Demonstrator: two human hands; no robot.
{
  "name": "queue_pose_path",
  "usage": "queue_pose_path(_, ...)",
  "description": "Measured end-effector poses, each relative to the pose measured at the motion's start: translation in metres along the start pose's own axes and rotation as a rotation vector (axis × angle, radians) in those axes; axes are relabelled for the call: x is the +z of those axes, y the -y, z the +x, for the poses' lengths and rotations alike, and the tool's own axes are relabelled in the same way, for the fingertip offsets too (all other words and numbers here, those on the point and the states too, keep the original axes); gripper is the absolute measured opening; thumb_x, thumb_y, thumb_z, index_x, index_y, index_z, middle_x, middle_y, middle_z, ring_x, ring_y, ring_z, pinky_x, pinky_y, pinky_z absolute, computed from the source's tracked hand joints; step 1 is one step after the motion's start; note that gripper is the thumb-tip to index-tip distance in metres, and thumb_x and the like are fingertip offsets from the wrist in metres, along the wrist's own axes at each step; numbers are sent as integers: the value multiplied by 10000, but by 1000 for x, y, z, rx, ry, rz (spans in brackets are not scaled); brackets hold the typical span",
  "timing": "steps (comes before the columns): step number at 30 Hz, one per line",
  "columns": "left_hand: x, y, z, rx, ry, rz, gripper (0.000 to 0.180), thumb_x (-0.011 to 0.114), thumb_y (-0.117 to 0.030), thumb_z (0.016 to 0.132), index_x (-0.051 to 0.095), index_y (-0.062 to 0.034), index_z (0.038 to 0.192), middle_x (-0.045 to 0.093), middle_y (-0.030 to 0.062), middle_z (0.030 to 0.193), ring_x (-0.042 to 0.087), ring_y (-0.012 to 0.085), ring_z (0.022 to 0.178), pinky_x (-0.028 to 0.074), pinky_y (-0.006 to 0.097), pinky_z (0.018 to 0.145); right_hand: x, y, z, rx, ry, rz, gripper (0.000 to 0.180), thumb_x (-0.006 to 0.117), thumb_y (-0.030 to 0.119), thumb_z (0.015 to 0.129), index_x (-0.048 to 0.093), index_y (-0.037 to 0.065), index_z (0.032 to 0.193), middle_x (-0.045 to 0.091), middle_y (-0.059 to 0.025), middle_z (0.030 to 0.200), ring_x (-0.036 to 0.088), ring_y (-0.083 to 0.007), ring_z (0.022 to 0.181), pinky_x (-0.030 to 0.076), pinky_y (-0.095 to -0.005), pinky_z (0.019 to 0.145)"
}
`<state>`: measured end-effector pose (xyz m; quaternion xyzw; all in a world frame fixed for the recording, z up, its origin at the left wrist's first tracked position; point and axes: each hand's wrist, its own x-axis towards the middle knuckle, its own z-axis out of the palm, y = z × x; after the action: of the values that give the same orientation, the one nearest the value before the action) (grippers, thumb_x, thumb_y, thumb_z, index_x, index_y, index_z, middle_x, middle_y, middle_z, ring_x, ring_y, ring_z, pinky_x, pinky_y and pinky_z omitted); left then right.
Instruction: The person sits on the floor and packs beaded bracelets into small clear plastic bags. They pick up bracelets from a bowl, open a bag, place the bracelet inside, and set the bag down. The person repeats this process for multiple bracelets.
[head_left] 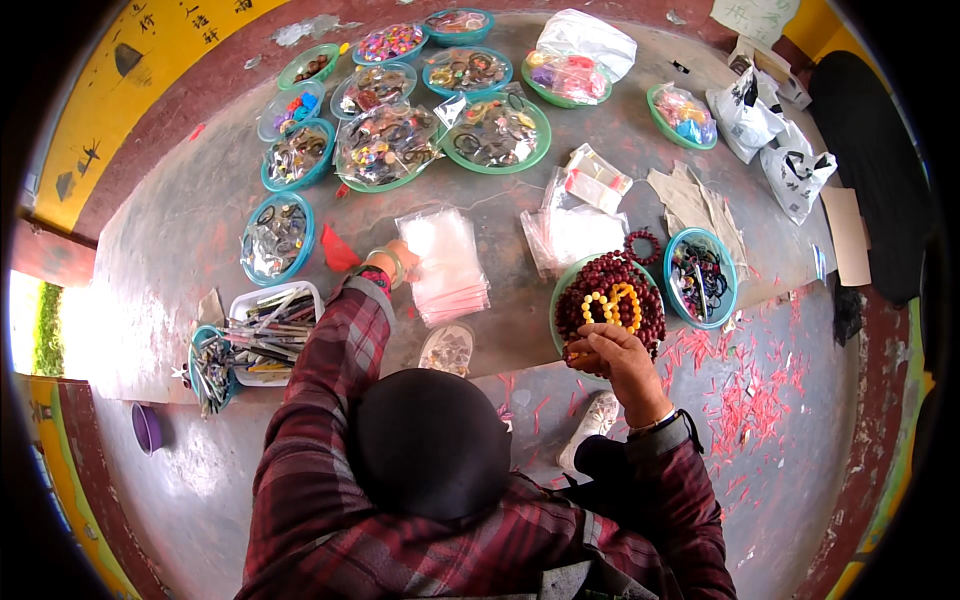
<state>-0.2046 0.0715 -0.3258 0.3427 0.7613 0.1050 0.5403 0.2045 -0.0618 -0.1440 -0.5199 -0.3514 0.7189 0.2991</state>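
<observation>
My left hand (pixel 401 260) is at the left edge of a stack of clear plastic bags (pixel 450 275) with pink lower edges. A bracelet circles its wrist; its fingertips are too indistinct to read. Over the near side of a green bowl (pixel 556 318), my right hand (pixel 625 370) is closed in a pinch. What lies between its fingertips is too small to make out. Dark red bead strings (pixel 640 285) heap up in that bowl. On top, right beside the pinched fingers, are yellow bead bracelets (pixel 627 298). One dark red bracelet (pixel 642 247) rests just beyond the rim.
Several bowls of bagged trinkets (pixel 496 133) stand at the back. A white basket of pens (pixel 275 330) is on the left, a blue bowl of dark cords (pixel 702 280) on the right. White carrier bags (pixel 797 175) sit far right. Red scraps (pixel 735 375) litter the floor.
</observation>
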Motion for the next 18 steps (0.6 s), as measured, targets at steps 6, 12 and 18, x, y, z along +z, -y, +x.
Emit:
queue_pose_path(6, -7, -42, -34, 225, -493, 665, 436, 561, -335, 836, 548, 23, 1083, 614, 196, 999, 617, 297, 897, 503, 409, 732, -2, -1, -1, -1, -10, 14, 293, 508, 209, 888, 555, 12, 1099, 638, -88, 933, 627, -163, 784, 462, -273, 736)
queue_pose_path(12, 7, -52, 7, 464, -399, 835, 555, 472, -387, 877, 346, -81, 1324, 226, 156, 1436, 194, 317, 1337, 247, 453, 1062, -2, -2, 1, 24, 0, 2, 279, 508, 197, 887, 565, 12, 1088, 644, -83, 922, 626, -152, 774, 470, -265, 723)
queue_pose_path(18, 25, -40, 42, 514, -129, 888, 547, 429, -360, 899, 331, -43, 1334, 262, 181, 1420, 202, 342, 1332, 237, 433, 1072, -12, -5, 0, 50, -25, -9, 263, 493, 183, 904, 572, 18, 1092, 657, -90, 934, 629, -145, 759, 482, -262, 714)
